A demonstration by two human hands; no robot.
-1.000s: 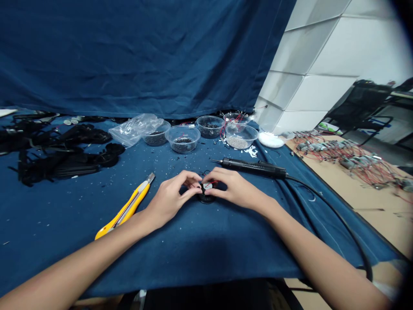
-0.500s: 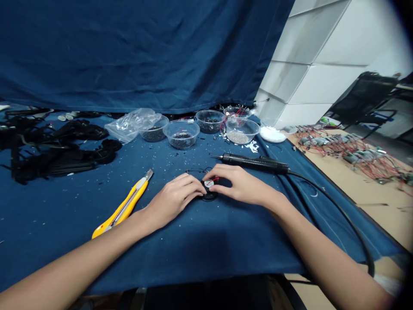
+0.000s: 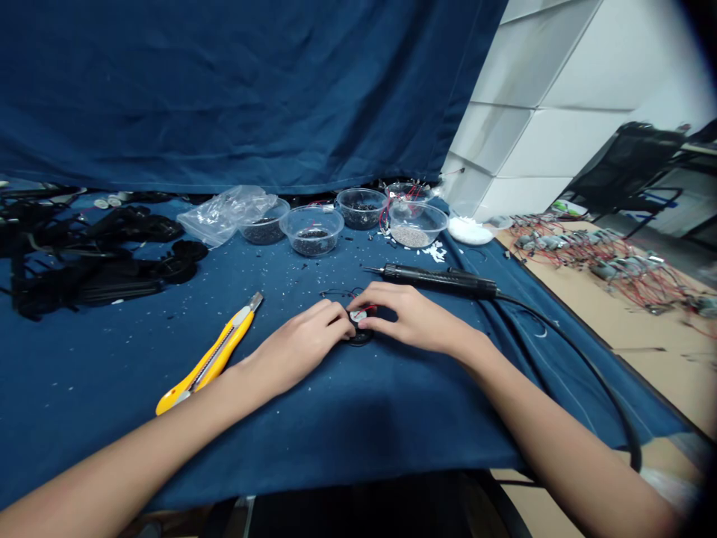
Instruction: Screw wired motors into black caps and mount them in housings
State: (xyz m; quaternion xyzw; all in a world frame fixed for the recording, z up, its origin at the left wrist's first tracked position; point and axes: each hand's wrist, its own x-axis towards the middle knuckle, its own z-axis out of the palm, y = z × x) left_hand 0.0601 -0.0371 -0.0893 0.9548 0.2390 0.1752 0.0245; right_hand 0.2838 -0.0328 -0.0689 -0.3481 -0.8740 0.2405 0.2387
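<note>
A small black part (image 3: 361,338) with a rounded base lies on the blue cloth, with a silver disc (image 3: 358,317) and a red wire at its top. My left hand (image 3: 305,340) grips its left side, fingers bent and pressed together. From the right, thumb and index finger of my right hand (image 3: 411,317) pinch around the silver disc. Fingertips hide much of the part. Thin dark wires (image 3: 336,292) lie just behind it. Beyond my right hand rests a black electric screwdriver (image 3: 442,279), its bit pointing left.
A yellow utility knife (image 3: 210,359) lies left of my left forearm, blade tip away from me. Clear bowls (image 3: 312,220) of small parts stand at the back beside a plastic bag (image 3: 224,213). Black parts (image 3: 95,254) are heaped left; wired motors (image 3: 582,246) cover cardboard at right.
The whole view has shifted slightly. Both hands stay at the black part, with my left fingers curled a little more against its side.
</note>
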